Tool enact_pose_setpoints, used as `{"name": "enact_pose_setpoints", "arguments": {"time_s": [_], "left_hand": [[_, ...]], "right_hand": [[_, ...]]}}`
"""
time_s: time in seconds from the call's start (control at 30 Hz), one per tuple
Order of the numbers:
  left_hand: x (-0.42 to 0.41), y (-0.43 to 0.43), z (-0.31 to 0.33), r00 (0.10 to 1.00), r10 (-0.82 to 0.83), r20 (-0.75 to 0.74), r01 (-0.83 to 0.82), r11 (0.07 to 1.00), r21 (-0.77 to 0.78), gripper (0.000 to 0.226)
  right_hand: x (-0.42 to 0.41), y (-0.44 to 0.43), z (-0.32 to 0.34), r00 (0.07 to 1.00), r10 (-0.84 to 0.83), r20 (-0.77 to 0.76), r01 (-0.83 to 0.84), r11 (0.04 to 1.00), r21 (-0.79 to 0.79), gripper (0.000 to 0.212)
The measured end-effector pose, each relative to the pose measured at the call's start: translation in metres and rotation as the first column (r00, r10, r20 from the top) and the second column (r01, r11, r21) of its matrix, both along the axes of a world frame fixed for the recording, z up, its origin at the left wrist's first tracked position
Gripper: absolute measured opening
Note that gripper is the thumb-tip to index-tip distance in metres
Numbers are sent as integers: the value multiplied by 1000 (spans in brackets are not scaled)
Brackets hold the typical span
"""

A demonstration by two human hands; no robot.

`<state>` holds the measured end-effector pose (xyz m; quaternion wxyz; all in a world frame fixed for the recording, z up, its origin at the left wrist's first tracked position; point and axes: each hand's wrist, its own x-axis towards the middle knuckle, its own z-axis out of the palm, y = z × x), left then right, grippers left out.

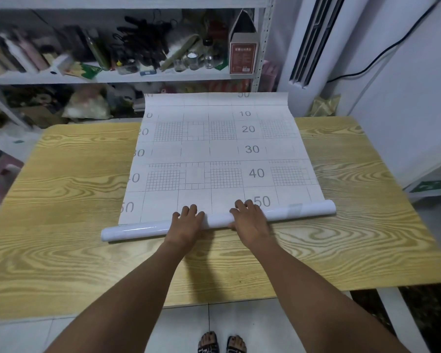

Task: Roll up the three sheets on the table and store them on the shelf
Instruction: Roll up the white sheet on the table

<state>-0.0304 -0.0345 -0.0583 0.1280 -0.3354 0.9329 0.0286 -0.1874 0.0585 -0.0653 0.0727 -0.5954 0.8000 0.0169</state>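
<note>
Sheet (222,149), gridded white, near end a glossy tube, left hand (187,221) and right hand (248,217) curled round it.

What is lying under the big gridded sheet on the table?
Only the wood-grain table shows around the gridded sheet. Anything directly beneath it, such as more sheets, is covered and cannot be seen.

A tall red and white box (243,56) is stood beside some small glass jars (192,59), a white air cooler (290,42) is seen in the corner with a black cable (402,42) hung on the wall near it, and a pink box (0,171) is set low on the left, by the white floor tiles (239,324).
</note>
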Motion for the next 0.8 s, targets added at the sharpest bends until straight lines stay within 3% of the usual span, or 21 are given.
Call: {"name": "enact_pose_setpoints", "arguments": {"time_s": [0.07, 0.3, 0.47, 0.53, 0.8], "left_hand": [[-1, 0, 3, 1000, 1, -9, -2, 998, -60, 50], [-2, -4, -1, 998, 38, -48, -32, 994, 105, 51], [2, -5, 4, 998, 0, -61, 10, 986, 167, 45], [3, -6, 5, 998, -2, -57, 12, 986, 168, 45], [7, -3, 3, 1000, -15, -17, 16, 997, 77, 55]], "right_hand": [[2, 0, 2, 1000, -1, -18, 1, 1000, 19, 32], [0, 4, 7, 1000, 12, 28, -12, 1000, 7, 52], [4, 5, 13, 991, -64, -116, 66, 998, 18, 29], [6, 7, 13, 996, -55, -67, 56, 998, 12, 28], [5, 5, 9, 1000, -4, 6, 4, 996, 86, 67]]}}
